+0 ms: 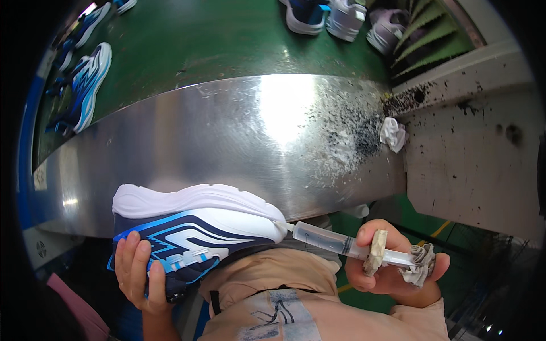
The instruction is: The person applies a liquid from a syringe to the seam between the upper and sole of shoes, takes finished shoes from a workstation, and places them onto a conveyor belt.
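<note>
Low in the frame, left of centre, the left hand [138,273] grips a blue and white shoe [190,227] turned on its side. The right hand [392,267], at lower right, is closed around a syringe [335,242] whose tip touches the shoe's sole edge. A steel bench [227,136] curves across the middle, with a crumpled rag [392,134] at its right end.

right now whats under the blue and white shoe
The left hand grips the shoe from below, fingers on its blue upper. Beneath its toe lie beige clothing and the syringe tip. The palm is hidden.
</note>
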Action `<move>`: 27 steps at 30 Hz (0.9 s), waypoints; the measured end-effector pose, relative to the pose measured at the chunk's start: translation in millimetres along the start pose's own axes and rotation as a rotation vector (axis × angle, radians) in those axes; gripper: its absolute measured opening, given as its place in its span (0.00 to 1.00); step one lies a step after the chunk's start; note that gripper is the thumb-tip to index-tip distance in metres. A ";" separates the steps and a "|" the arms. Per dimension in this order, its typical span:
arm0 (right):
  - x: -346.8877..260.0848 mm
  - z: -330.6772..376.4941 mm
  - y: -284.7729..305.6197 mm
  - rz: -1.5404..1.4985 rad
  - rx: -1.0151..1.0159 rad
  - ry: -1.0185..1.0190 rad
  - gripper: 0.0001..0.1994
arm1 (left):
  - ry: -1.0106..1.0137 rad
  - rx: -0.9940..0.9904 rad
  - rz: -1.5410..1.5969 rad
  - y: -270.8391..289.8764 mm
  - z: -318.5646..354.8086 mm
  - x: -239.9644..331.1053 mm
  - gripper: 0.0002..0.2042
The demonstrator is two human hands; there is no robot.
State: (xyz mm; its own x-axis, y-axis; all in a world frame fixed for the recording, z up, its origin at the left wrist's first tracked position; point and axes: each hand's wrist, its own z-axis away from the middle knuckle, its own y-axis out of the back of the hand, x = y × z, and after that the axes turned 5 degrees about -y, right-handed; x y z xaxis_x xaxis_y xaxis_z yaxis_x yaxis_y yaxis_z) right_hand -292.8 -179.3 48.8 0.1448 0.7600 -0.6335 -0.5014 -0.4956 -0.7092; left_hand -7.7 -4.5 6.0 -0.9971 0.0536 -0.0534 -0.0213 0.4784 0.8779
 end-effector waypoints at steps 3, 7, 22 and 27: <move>-0.5 2.8 -0.5 0.019 0.054 -0.016 0.61 | -0.002 -0.029 0.026 5.2 -12.4 0.2 0.21; -12.4 3.4 -14.7 -0.030 0.155 -0.129 0.62 | -0.004 -0.057 0.080 8.2 -24.4 -4.2 0.25; 34.2 -10.2 4.6 -0.015 -0.019 0.234 0.62 | 0.059 -0.161 0.240 -0.9 -78.5 -21.4 0.27; 45.5 -21.8 14.4 -0.061 -0.003 0.235 0.63 | 0.198 -0.387 0.474 -6.8 -116.4 -39.3 0.32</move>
State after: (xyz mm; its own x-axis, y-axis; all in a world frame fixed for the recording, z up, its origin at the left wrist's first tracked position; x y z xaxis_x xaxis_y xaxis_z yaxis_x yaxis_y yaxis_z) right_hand -274.8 -161.1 3.1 0.3691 0.6702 -0.6439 -0.4831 -0.4534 -0.7490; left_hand 23.2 -111.9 57.5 -0.8985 0.0005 0.4389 0.4372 0.0893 0.8949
